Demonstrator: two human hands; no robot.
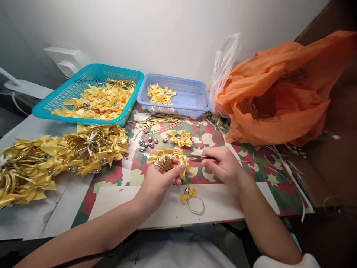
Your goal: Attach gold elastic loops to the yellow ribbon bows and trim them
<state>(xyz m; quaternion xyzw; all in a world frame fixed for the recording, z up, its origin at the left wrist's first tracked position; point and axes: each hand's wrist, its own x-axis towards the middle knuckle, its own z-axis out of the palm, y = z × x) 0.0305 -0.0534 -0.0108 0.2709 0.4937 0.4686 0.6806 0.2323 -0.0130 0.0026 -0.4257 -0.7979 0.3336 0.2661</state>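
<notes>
My left hand (160,180) is closed around a bundle of yellow ribbon bows (163,160) with gold wire loops, its thumb pressing at the bundle's right side. In my right hand (223,163) is a slim metal tool (196,158), its tip pointing left towards the bundle; the fist hides its handle, so I cannot tell its kind. A single yellow bow (192,191) with a silver bell and a gold loop lies on the white strip below my hands. Just beyond the bundle are a few yellow bows (181,138) and several silver bells (147,142).
Tied bunches of bows (89,147) lie at left. Behind stand a teal basket (39,108) of bows and a blue basket (192,98) with yellow pieces. Gold wires (158,122) lie before them. An orange bag (279,89) and a clear plastic bag (223,70) are at right.
</notes>
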